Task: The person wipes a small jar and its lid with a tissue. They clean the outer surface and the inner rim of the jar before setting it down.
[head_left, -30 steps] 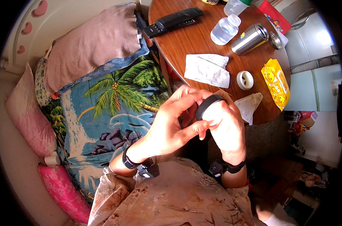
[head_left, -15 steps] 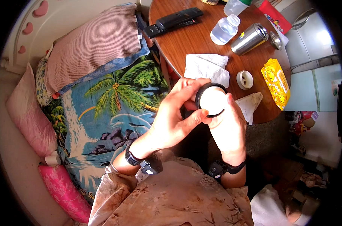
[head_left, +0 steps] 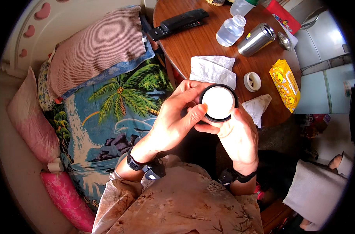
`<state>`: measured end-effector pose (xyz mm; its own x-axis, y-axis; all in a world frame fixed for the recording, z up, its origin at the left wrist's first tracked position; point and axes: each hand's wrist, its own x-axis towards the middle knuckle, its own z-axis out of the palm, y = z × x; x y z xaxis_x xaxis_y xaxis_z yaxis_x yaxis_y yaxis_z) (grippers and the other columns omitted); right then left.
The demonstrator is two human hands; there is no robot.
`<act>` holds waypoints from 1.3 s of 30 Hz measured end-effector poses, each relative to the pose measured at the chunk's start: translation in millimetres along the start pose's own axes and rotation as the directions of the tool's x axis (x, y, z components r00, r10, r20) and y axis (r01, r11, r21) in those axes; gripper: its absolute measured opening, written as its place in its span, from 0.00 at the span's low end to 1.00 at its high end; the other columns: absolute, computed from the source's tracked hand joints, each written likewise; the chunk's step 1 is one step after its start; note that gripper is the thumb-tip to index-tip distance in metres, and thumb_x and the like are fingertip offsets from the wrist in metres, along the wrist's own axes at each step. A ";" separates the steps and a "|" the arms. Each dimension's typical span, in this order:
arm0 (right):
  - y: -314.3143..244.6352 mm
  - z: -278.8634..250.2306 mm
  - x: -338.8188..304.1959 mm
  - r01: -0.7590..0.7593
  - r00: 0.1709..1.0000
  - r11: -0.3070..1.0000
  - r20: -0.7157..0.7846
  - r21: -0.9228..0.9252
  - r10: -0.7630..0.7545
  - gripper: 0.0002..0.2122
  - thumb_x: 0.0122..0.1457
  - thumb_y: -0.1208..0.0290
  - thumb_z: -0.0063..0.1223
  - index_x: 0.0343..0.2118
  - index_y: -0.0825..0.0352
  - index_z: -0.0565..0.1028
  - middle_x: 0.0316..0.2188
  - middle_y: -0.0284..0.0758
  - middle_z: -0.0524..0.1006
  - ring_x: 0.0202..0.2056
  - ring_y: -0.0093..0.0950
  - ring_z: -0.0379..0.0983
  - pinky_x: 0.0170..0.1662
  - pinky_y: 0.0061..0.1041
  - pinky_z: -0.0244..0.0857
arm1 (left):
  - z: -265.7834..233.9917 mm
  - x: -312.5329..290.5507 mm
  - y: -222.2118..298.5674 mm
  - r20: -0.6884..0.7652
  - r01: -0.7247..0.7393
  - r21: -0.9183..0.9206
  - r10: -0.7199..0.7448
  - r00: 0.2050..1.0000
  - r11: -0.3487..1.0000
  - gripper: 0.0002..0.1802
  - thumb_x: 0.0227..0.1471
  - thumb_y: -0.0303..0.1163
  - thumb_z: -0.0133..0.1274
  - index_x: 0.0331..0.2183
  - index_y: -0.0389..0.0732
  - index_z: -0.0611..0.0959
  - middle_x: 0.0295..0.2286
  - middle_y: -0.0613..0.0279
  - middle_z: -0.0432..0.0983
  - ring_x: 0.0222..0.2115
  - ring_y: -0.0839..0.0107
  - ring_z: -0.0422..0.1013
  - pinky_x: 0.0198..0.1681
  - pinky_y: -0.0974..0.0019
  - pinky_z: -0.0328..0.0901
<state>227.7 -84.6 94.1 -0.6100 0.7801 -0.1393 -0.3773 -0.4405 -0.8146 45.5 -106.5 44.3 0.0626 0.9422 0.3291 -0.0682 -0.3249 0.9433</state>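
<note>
Both my hands hold a round, black-rimmed lid-like piece (head_left: 219,103) with a white face turned up, just off the near edge of the table. My left hand (head_left: 177,113) grips its left side, thumb on the rim. My right hand (head_left: 240,132) supports it from the lower right, its thumb at the rim. Fingers beneath it are partly hidden. Beyond lie a folded white cloth (head_left: 212,69), a small round white cap (head_left: 252,82) and a crumpled white tissue (head_left: 257,109). An open steel flask (head_left: 256,39) lies tilted farther back, a metal lid (head_left: 284,41) beside it.
On the brown wooden table (head_left: 177,50) are a clear bottle (head_left: 231,31), black remote controls (head_left: 181,24), a yellow wipes pack (head_left: 284,85) and a red packet (head_left: 283,17). A bed with a palm-print cover (head_left: 119,97) is at left. Pale cloth (head_left: 316,191) on a partly seen person shows lower right.
The round piece has tilted to show its white face more fully, and my right hand has shifted slightly down and right. At lower right, the pale cloth has moved up and right.
</note>
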 end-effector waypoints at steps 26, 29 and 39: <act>-6.7 13.6 -18.2 0.176 0.961 0.661 -0.018 -0.729 -0.275 0.19 0.67 0.73 0.42 0.58 0.76 0.60 0.42 0.46 0.77 0.37 0.32 0.81 0.39 0.27 0.75 | 11.4 -2.0 14.9 -0.097 -0.195 0.381 0.248 0.964 0.904 0.29 0.42 0.26 0.67 0.49 0.34 0.79 0.42 0.52 0.79 0.37 0.62 0.76 0.37 0.65 0.71; -6.4 2.7 -18.0 0.123 0.986 0.851 -0.037 -0.510 -0.165 0.22 0.70 0.62 0.39 0.58 0.75 0.61 0.44 0.44 0.76 0.35 0.32 0.81 0.37 0.24 0.75 | 8.6 -0.9 19.2 -0.090 -0.202 0.393 0.256 0.962 0.897 0.29 0.42 0.30 0.68 0.48 0.34 0.80 0.41 0.53 0.79 0.35 0.62 0.75 0.36 0.66 0.71; -1.9 -16.6 -12.7 -0.026 0.999 0.998 0.046 0.053 0.024 0.30 0.66 0.52 0.28 0.58 0.77 0.61 0.38 0.52 0.77 0.23 0.41 0.76 0.24 0.36 0.75 | 15.5 -3.1 29.7 -0.099 -0.199 0.293 0.237 0.966 0.935 0.22 0.50 0.35 0.65 0.45 0.34 0.83 0.43 0.50 0.77 0.35 0.70 0.74 0.32 0.71 0.69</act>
<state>247.7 -86.3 88.1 -0.6501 0.7482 -0.1327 -0.3979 -0.4839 -0.7794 58.7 -120.3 72.0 -0.0545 0.8418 0.5370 0.2159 -0.5152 0.8295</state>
